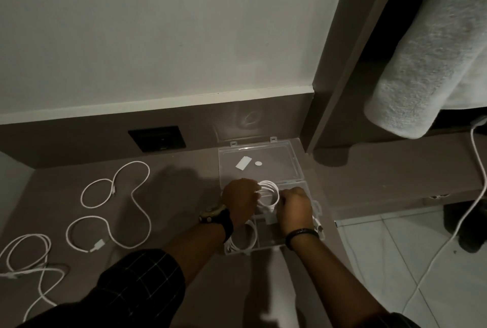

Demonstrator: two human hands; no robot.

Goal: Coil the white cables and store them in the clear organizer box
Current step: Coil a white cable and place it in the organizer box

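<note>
Hands meet over the clear organizer box (307, 225), which lies open on the brown desk (168, 190) with its lid (263, 160) flat behind it. The left hand (241, 200) and the right hand (295, 205) are both closed on a coiled white cable (271, 190), held over the far compartment. I think the loops should be pressed down evenly and the plug end tucked inside, so the springy cable does not open again. Another coil (246, 236) already sits in the near left compartment. Two loose cables wait on the desk: one (118, 203) in wide curves, one (29, 256) at the left edge. The cables look smooth and flexible; the box is hard, thin plastic with dividers.
</note>
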